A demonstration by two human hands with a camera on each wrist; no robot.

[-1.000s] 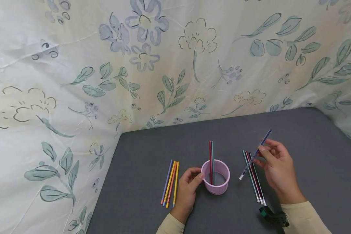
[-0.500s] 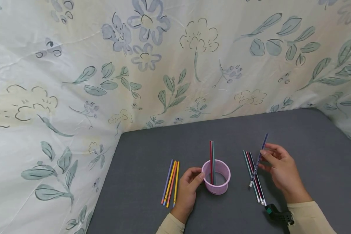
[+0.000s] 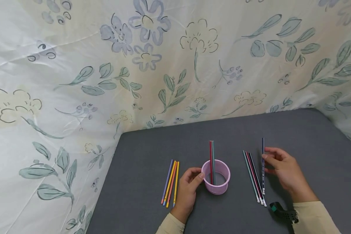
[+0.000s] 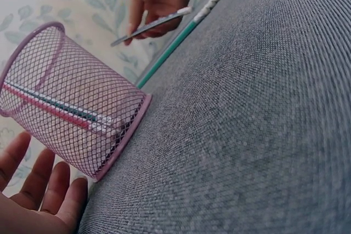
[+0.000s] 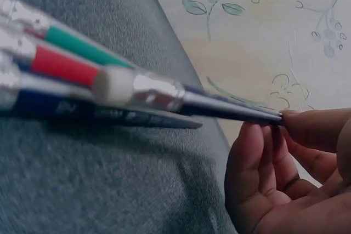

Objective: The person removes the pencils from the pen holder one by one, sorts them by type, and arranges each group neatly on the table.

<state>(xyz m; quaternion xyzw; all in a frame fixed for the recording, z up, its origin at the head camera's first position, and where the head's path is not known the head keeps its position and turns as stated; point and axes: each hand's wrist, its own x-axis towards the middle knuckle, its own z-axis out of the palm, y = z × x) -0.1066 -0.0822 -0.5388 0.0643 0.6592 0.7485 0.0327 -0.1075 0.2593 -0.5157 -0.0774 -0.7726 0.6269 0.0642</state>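
My left hand holds the near-left rim of a pink mesh pencil cup between thumb and fingers; the left wrist view shows other fingers loosely bent beside the wall, the thumb out of sight. Upright in the cup stand a red pencil and a teal pencil. To the right, my right hand pinches a dark blue pencil with its white eraser end toward me. It hovers beside three pencils on the table: green, red and navy.
Several pencils, among them a yellow pencil and a purple pencil, lie side by side left of my left hand. A grey cloth covers the table. Floral fabric hangs behind it. A black strap circles my right wrist.
My right hand has moved right and toward me, turning the dark blue pencil from a slant to nearly parallel with the three lying pencils. The left hand and the cup have stayed put.
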